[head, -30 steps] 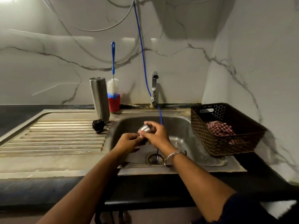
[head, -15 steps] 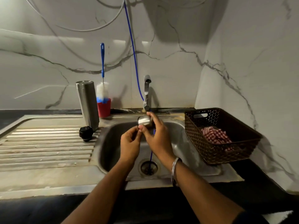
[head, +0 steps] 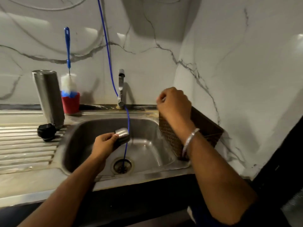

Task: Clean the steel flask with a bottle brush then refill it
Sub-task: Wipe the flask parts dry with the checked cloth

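Steel cap held over the sink, flask waiting on the drainboard.

The left hand (head: 105, 145) grips a small steel cap (head: 122, 134) above the sink (head: 147, 128) basin, beside a thin blue hose (head: 127, 128). The right hand (head: 173, 102) is raised over the brown basket (head: 205, 126) with fingers curled; whether it pinches anything I cannot tell. The steel flask (head: 49, 97) stands upright on the drainboard, a black stopper (head: 46, 131) just beside it, the bottle brush (head: 68, 63) standing in a red cup (head: 70, 104).

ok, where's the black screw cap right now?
Head view, left side: the black screw cap sits on the ribbed steel drainboard, at the foot of the upright steel flask, left of the sink basin.
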